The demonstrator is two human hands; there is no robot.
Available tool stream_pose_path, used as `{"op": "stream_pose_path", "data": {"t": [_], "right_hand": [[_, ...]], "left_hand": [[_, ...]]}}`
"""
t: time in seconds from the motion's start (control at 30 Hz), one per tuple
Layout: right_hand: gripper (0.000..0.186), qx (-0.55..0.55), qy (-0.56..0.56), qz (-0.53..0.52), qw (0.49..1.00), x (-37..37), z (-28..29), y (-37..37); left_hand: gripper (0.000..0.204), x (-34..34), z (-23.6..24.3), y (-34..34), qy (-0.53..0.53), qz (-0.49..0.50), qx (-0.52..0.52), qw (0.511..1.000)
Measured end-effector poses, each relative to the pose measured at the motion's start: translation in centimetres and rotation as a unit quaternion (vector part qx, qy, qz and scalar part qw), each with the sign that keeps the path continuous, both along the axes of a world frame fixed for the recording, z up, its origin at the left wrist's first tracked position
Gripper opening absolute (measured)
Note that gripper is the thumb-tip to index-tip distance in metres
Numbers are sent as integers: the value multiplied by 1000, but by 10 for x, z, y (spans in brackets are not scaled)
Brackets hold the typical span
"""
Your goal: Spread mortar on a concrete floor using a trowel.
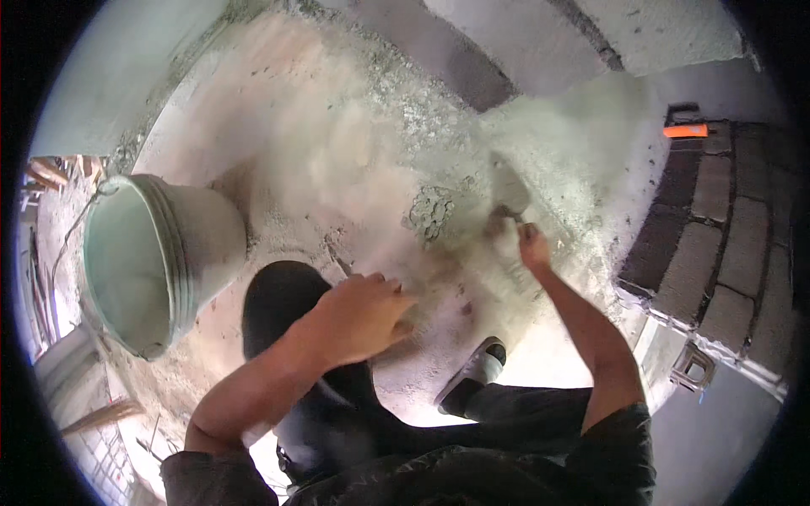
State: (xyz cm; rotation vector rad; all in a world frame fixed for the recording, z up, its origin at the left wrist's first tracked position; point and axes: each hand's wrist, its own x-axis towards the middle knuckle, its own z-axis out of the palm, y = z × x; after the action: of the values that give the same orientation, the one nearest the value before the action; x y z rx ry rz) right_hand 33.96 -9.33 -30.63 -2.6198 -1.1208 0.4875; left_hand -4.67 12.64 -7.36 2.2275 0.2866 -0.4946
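My right hand (pixel 531 244) is closed around the handle of a trowel (pixel 510 190), whose grey blade points away over the dusty floor. Motion blurs the tool and the ground around it. Left of the blade lies a crumbly grey lump of mortar (pixel 431 212). My left hand (pixel 363 316) is above my bent knee, with loosely bent fingers, slightly apart; nothing shows in them. It touches no tool.
A pale bucket (pixel 207 236) lies tipped on its side at the left, its mouth facing left. At the right stands a block wall (pixel 683 261) with an orange object (pixel 685 131) on it. Loose rubble (pixel 422 101) runs along the far side. My shoe (pixel 485 363) is close by.
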Motion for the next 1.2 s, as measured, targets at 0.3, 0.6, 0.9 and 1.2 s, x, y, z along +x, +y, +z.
{"op": "stream_pose_path", "data": {"t": [0.3,0.6,0.9,1.2], "right_hand": [[38,-126,31,65,989,-17,160,43],[31,-128,265,-89,952,35,104,17],[37,68,426,-228,873,-35,32,69],[34,7,336,-218,916,-35,26,64]], "left_hand": [[41,47,-54,51,13,-5,-25,1000],[47,133,-63,66,-82,117,-179,973],[40,134,-162,67,18,64,-4,998],[40,130,-177,66,2,104,3,995]]}}
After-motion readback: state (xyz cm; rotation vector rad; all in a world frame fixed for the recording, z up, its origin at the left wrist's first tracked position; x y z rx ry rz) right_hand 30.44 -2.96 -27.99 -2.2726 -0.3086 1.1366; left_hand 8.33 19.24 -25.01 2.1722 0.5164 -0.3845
